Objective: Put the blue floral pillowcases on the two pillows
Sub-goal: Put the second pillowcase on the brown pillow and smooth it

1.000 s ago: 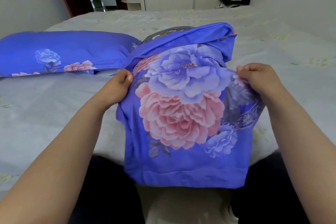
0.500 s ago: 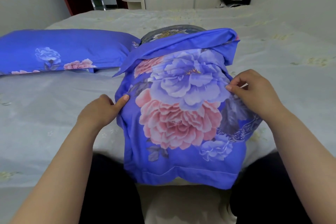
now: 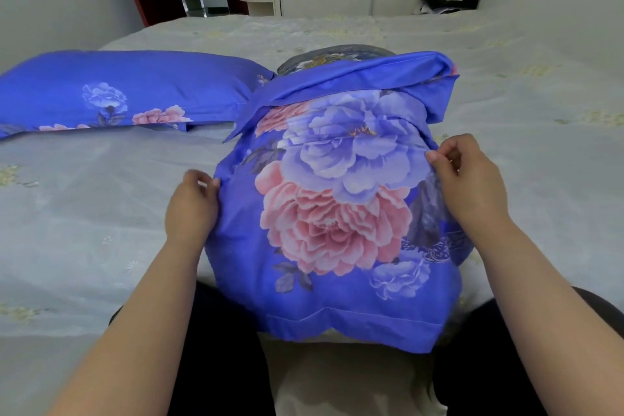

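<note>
Pinching opposite side edges of the blue floral pillowcase [image 3: 337, 213] at frame centre, the left hand [image 3: 192, 209] and right hand [image 3: 469, 186] hold it half-drawn over a grey pillow [image 3: 334, 56].

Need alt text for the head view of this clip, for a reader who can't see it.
Two hands, left and right, pinch the side edges of a blue floral pillowcase partly drawn over a pillow on a bed. A second, covered pillow lies at far left.
</note>
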Motion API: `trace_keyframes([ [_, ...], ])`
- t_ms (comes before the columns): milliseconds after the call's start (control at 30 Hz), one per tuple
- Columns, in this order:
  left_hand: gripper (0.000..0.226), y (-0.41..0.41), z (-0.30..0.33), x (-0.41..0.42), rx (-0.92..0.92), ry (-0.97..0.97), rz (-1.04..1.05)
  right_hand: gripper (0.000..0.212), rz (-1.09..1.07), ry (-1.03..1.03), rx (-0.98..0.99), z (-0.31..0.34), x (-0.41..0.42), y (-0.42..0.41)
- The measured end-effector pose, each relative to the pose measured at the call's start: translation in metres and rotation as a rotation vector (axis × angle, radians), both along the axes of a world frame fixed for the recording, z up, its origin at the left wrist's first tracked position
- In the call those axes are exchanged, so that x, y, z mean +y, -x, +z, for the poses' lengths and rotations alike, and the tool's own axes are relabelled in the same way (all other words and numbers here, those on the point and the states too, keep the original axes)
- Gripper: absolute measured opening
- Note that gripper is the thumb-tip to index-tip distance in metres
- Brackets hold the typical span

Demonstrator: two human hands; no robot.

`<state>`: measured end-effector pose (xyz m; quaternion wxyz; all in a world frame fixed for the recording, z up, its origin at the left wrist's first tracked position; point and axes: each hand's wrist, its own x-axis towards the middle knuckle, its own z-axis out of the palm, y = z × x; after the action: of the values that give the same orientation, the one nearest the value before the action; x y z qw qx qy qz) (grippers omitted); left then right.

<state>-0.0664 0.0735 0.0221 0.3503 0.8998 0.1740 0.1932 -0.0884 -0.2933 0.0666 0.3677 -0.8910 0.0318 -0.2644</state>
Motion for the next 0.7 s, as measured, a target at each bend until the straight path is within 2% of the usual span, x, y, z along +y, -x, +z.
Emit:
trace_keyframes([
  [67, 0.011, 0.004, 0.016, -0.005, -0.249, -0.033, -0.072, 0.016, 0.120, -0.102, -0.006, -0.001, -0.004, 0.003],
  [100, 0.006, 0.006, 0.025, -0.010, -0.277, -0.009, -0.159, 0.023, 0.185, -0.128, -0.009, -0.002, -0.006, 0.006],
  [167, 0.009, 0.011, 0.037, -0.020, -0.161, 0.042, -0.349, 0.037, 0.277, -0.101, -0.001, -0.004, -0.011, 0.012],
  [233, 0.016, 0.013, 0.040, -0.026, -0.084, 0.017, -0.431, 0.043, 0.296, -0.011, 0.011, -0.007, -0.016, 0.015],
  [367, 0.020, 0.011, 0.046, -0.028, -0.113, -0.031, -0.411, 0.016, 0.133, 0.166, 0.001, -0.010, -0.013, 0.015],
  [433, 0.019, 0.009, 0.053, -0.030, -0.127, -0.075, -0.410, 0.010, 0.038, 0.232, -0.016, -0.007, -0.006, 0.016],
  [533, 0.016, 0.004, 0.061, -0.031, -0.162, -0.143, -0.411, 0.013, -0.064, 0.307, -0.049, 0.001, 0.002, 0.016],
  [700, 0.015, -0.002, 0.073, -0.037, -0.217, -0.161, -0.381, 0.023, -0.090, 0.239, -0.017, 0.015, 0.008, 0.008],
])
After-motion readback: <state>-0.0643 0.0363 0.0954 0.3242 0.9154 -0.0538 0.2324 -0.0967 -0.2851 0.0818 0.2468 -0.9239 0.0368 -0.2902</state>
